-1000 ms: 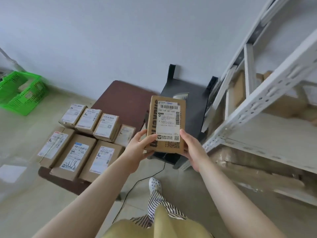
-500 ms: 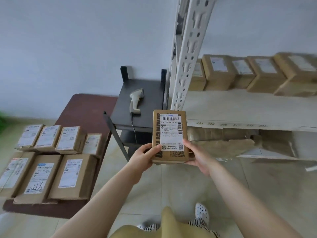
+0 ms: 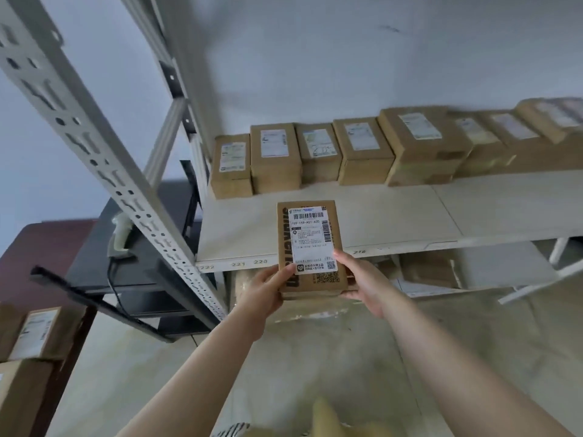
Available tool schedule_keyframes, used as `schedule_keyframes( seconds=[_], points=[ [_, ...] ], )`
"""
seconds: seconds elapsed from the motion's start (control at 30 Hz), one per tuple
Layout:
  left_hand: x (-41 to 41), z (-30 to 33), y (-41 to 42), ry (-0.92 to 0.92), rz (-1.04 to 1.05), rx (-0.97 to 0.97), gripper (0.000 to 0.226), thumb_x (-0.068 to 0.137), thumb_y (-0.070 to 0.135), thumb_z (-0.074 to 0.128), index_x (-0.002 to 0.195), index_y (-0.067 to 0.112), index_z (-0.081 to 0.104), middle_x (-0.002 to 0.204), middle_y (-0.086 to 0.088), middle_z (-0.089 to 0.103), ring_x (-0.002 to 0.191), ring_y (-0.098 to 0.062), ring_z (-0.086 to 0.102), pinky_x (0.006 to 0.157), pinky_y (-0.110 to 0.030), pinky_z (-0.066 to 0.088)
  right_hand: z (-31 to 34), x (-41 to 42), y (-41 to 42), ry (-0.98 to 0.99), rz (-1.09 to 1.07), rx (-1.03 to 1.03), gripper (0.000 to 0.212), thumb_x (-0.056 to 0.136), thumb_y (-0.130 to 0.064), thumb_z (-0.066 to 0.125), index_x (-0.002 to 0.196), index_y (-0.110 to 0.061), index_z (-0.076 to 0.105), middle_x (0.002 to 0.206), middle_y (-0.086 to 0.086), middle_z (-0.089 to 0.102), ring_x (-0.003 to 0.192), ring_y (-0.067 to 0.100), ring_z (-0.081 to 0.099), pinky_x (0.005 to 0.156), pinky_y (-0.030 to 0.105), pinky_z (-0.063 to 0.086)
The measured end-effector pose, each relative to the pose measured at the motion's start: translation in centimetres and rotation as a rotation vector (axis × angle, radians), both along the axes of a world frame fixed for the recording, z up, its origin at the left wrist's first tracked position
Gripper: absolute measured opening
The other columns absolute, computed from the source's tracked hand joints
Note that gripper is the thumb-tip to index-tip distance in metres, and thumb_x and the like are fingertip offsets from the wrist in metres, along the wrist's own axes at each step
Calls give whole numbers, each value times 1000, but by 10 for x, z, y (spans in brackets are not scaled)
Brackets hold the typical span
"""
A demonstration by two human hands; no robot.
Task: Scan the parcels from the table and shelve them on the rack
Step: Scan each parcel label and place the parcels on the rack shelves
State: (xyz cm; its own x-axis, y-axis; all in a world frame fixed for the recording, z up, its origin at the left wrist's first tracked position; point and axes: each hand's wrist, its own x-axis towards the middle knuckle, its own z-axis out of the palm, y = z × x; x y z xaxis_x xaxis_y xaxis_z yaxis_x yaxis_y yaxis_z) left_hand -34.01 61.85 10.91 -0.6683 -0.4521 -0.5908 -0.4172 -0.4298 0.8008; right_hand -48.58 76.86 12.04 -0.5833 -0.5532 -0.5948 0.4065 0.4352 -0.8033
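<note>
I hold a small cardboard parcel (image 3: 310, 247) with a white barcode label, face up, at the front edge of the rack's shelf (image 3: 394, 212). My left hand (image 3: 263, 290) grips its lower left corner. My right hand (image 3: 362, 280) grips its lower right side, thumb on the label. The parcel's far end reaches over the pale shelf board. A row of several labelled parcels (image 3: 344, 152) lines the back of that shelf. The white scanner (image 3: 120, 236) lies on the black stand (image 3: 94, 263) to the left.
The rack's perforated grey upright (image 3: 104, 152) slants across the left of the view, between me and the stand. More parcels (image 3: 28, 335) sit on the brown table (image 3: 41, 244) at lower left. Flattened cardboard (image 3: 426, 272) lies under the shelf. Bare shelf board (image 3: 504, 203) lies in front of the row.
My view has swung right and closer to the rack. Both hands have carried the parcel forward from above the floor until its far end is over the shelf's front edge.
</note>
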Motion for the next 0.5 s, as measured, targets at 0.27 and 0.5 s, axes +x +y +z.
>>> schedule_keyframes(
  seconds=[0.27,0.5],
  points=[
    [-128,-2,58,-22,-63,8,78,72,56,79,133,13,57,114,-6,74,102,-24,72,84,-32,61,6,-95,61,13,-172,2,48,93,-61,53,125,-26,57,101,-20,61,99,7,55,109,48,40],
    [-245,-12,84,-39,-203,15,55,88,46,73,130,11,60,109,-5,75,83,-17,71,64,-22,53,-2,-187,101,24,-283,27,48,93,-60,53,123,-23,61,109,-11,69,99,7,59,105,44,44]
  ],
)
